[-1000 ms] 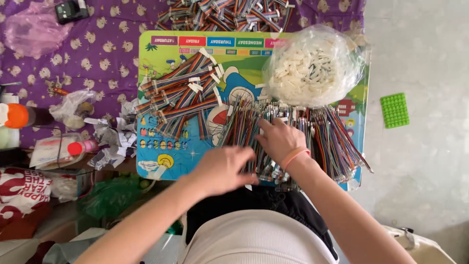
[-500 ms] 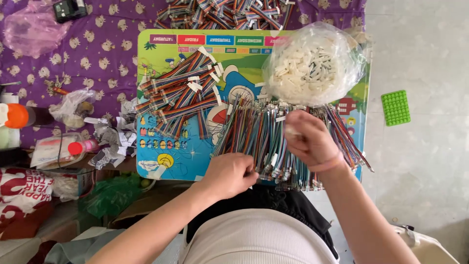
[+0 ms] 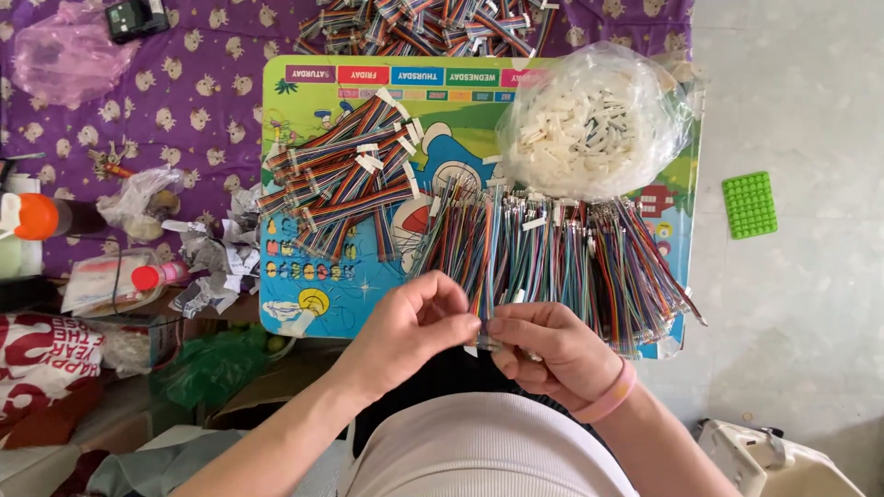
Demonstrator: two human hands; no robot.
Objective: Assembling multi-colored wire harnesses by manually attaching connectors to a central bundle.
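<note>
Two hands (image 3: pixel 419 322), one wire bundle (image 3: pixel 483 317)

Clear bag (image 3: pixel 594 124) of white connectors

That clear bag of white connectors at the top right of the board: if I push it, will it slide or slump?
The bag of white connectors would probably slump: its thin film looks crinkled and bulges loosely. The small loose pieces inside likely shift. It seems light, and may drag the coloured wires touching its lower edge.

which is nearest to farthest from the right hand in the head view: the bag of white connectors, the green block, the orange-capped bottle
From the right hand:
1. Bag of white connectors, straight ahead on the board.
2. Green block, out to the right on the floor.
3. Orange-capped bottle, far left edge.
</note>
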